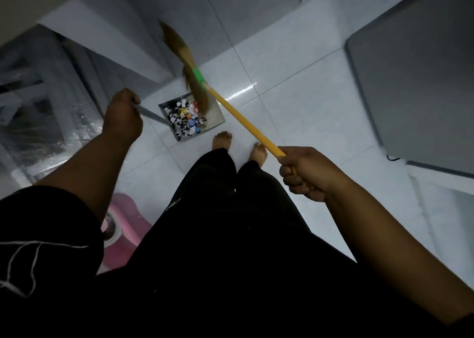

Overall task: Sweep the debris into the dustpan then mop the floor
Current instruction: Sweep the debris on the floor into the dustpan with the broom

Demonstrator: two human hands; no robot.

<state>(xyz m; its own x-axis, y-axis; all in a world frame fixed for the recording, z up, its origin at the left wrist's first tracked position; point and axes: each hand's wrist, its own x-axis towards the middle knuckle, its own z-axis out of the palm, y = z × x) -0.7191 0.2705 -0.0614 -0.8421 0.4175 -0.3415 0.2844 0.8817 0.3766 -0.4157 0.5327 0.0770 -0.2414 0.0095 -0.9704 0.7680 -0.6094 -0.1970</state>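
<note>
Black trousers (230,235) and two bare forearms fill the lower half of the head view, nearest to the camera. At 3 o'clock the right hand (305,173) is closed in a fist around the end of the yellow broom (246,124). Its brown bristles are blurred and hang over the dustpan (218,112); I cannot tell if they touch it. At 10 o'clock the left hand (123,117) grips the long dustpan handle (151,114) with curled fingers. The dustpan is on the white tiled floor (307,106), at 11 o'clock from the bare feet (222,140) and just beside them. The debris (184,118), paper scraps and small coloured pieces, lies inside the pan.

I think the sweeping step is almost finished, because I see no scraps on the tiles around the pan. The next move asks to lift the pan level, so that nothing falls out, and to put the broom aside. A pink bucket (123,235) stands at 8 o'clock, probably for the mopping. A grey table (410,81) is at 2 o'clock.
</note>
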